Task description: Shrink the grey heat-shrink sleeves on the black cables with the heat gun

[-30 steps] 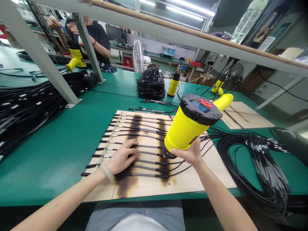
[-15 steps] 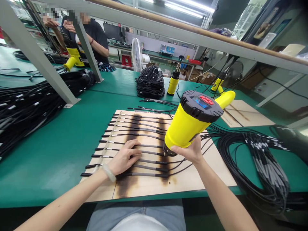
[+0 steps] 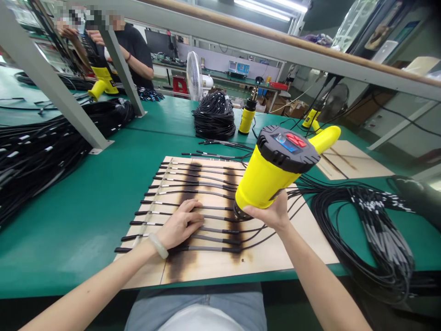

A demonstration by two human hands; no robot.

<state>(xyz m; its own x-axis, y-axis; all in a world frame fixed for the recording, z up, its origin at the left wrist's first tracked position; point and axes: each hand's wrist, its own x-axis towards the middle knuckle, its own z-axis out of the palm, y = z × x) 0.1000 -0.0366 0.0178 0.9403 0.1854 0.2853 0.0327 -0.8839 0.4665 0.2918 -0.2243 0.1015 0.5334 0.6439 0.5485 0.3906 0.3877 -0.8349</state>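
My right hand grips a yellow heat gun with a black cap and lit display. Its nozzle points down at dark-grey sleeves on a row of black cables. The cables lie side by side across a scorched wooden board, their left ends in a slotted strip. My left hand, with a pale bangle on its wrist, lies on the middle cables left of the nozzle. Its fingers are bent, thumb and fingers closed about a cable; the fingertips are partly hidden.
Cable bundles lie at left, at the back and at right. A second heat gun stands upright behind the board. Grey shelf posts rise from the green table. A co-worker works at back left.
The heat gun's nozzle has shifted very slightly away from me, and its handle end has tilted a little. My left hand stays at nearly the same spot.
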